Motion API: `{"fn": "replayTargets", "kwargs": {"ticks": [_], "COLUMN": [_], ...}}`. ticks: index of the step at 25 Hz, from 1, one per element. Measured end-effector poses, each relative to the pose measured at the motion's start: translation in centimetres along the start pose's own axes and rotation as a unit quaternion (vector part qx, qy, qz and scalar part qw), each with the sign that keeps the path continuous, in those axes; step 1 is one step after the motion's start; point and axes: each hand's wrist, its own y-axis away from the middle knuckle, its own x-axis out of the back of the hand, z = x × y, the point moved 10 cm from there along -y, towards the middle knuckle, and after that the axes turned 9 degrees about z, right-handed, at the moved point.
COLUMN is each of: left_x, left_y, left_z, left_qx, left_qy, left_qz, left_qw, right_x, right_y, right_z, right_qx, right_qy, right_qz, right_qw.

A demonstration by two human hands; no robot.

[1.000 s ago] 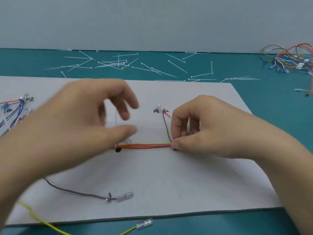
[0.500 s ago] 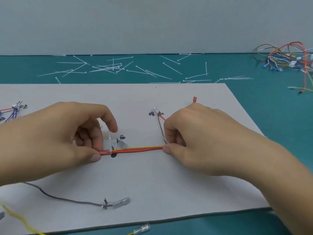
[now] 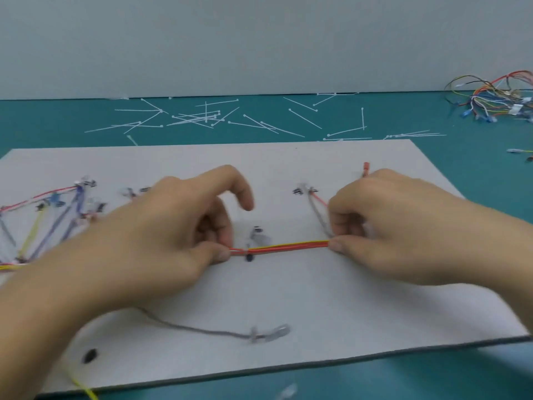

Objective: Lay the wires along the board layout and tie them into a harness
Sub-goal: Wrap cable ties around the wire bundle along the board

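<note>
**Both hands pinching a wire bundle taut at the board's middle**

The left hand's (image 3: 161,241) thumb and middle finger pinched one end of a slim bundle of red, orange and yellow wires (image 3: 288,246), while its index finger arched above, touching nothing. The right hand's (image 3: 383,235) thumb and curled fingers pinched the other end, so the bundle lay straight across the middle of the flat white board (image 3: 317,298). Just beside the left fingertips a small pale tie (image 3: 248,250) crossed the bundle; motion blur hid whether it was closed.

A thin grey wire with a clear terminal (image 3: 202,330) lay on the board's near part. Blue, red and yellow wires (image 3: 52,223) fanned out over the board's left end. Loose white cable ties (image 3: 202,118) were scattered on the teal mat (image 3: 490,168) beyond the board's far edge, and a tangle of coloured wires (image 3: 496,99) lay past its far right corner.
</note>
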Motion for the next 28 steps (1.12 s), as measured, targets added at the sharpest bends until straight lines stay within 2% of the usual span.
{"fn": "replayTargets", "kwargs": {"ticks": [5, 8, 10, 12, 14, 16, 23, 26, 28], "left_x": [-4.5, -3.0, -1.4, -0.4, 0.0, 0.4, 0.4, -0.3, 0.2], "left_y": [-0.8, -0.6, -0.8, -0.5, 0.2, 0.8, 1.0, 1.1, 1.0], "left_z": [6.7, 5.9, 4.0, 2.7, 2.7, 3.2, 1.1, 0.4, 0.2], "left_qx": [-0.079, -0.112, -0.104, -0.1, -0.11, -0.119, -0.019, 0.004, 0.003], "left_qy": [0.015, 0.024, 0.017, 0.0, 0.001, -0.005, 0.014, 0.019, 0.022], "left_qz": [0.036, 0.077, 0.077, 0.057, 0.031, 0.014, -0.049, -0.074, -0.064], "left_qw": [0.996, 0.99, 0.991, 0.993, 0.993, 0.993, 0.999, 0.997, 0.998], "right_x": [1.6, 2.6, 4.6, 5.9, 4.5, 2.4, -0.6, -1.4, -2.0], "right_y": [2.9, 2.6, -0.6, -5.6, -11.2, -15.9, -22.8, -24.5, -25.7], "right_z": [7.7, 9.1, 8.7, 8.6, 7.7, 6.4, 6.9, 5.7, 5.3], "right_qx": [-0.081, -0.109, -0.129, -0.146, -0.155, -0.152, -0.177, -0.164, -0.161], "right_qy": [0.011, 0.027, -0.052, -0.15, -0.188, -0.194, -0.194, -0.185, -0.162], "right_qz": [-0.024, -0.056, 0.02, 0.121, 0.135, 0.111, 0.127, 0.132, 0.136], "right_qw": [0.996, 0.992, 0.99, 0.97, 0.96, 0.963, 0.956, 0.96, 0.964]}}
